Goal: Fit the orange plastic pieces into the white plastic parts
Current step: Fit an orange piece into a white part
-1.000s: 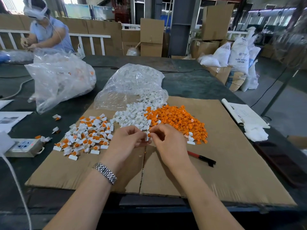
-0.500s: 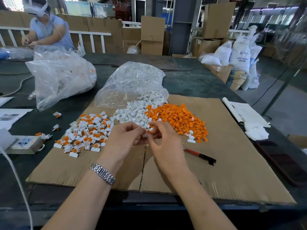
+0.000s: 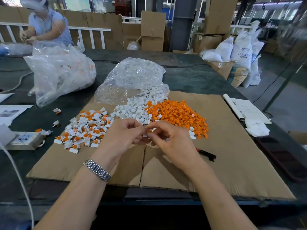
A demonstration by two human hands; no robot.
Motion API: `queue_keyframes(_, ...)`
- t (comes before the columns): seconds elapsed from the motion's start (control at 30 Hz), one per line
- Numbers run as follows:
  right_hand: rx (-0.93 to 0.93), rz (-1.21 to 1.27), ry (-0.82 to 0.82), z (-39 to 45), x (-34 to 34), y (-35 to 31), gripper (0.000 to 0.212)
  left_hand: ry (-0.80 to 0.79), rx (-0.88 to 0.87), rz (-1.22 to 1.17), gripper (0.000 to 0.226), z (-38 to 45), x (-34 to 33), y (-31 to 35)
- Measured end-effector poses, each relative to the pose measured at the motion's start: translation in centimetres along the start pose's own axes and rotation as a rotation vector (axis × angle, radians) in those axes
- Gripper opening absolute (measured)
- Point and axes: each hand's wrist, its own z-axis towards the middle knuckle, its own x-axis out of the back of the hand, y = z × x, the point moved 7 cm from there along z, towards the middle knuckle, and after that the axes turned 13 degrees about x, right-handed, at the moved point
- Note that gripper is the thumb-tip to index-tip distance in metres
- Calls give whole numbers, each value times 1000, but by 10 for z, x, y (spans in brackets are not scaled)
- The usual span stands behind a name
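Note:
Both hands meet above the middle of the cardboard sheet [image 3: 224, 163]. My left hand [image 3: 123, 136] pinches a small white plastic part [image 3: 145, 135] at its fingertips. My right hand [image 3: 171, 140] pinches an orange piece [image 3: 149, 131] right against that white part. A heap of loose orange pieces [image 3: 179, 115] lies just beyond my right hand. Loose white parts [image 3: 132, 112] lie beside that heap, spilling from a clear bag [image 3: 131, 80]. Left of my hands sits a spread of white parts with orange pieces in them [image 3: 86, 130].
A red-and-black tool [image 3: 206, 154] lies on the cardboard right of my right hand. A power strip [image 3: 25, 140] and papers sit at the left, a second plastic bag [image 3: 59, 72] behind. Rolled paper [image 3: 244, 110] lies at the right. Another person [image 3: 46, 25] works at the far left.
My hands have stayed together over the cardboard, the fingers shifting slightly as the orange piece is pressed against the white part. The piles have not moved.

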Motion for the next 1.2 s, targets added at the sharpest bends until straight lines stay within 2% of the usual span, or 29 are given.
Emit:
queue_keyframes(0.2,43,-106,23,-1,-5,-5,13,56,-26,-12,12,-5,-1,-2)
queue_keyframes(0.33,-15,-38,-19,-1,-6,-1,14,55,-20,-20,11,-7,2,-6)
queue_keyframes(0.43,-44,38,-23,-1,-2,1,17,20,-8,-48,11,-7,4,-7)
queue_keyframes(0.7,-9,16,-8,0,3,-4,18,-107,-5,-119,10,-9,4,-3)
queue_keyframes(0.83,-84,128,23,-3,5,0,30,-112,39,-215,15,-5,7,-7)
queue_keyframes(0.87,-115,78,39,-5,11,4,31,-123,62,-257,18,-4,8,-9)
queue_keyframes(0.93,-218,-227,-11,-11,26,20,36,-135,98,-319,23,-2,10,-12)
queue_keyframes(1.0,-401,-580,-228,-23,36,42,52,-146,110,-355,23,-1,12,-13)
queue_keyframes(1.07,-555,-734,-435,-37,40,60,64,-174,116,-387,21,0,11,-14)
queue_keyframes(1.13,-557,-772,-515,-40,40,65,57,-198,121,-413,18,1,10,-15)
queue_keyframes(1.2,-488,-805,-509,-35,37,61,40,-198,130,-437,15,4,9,-17)
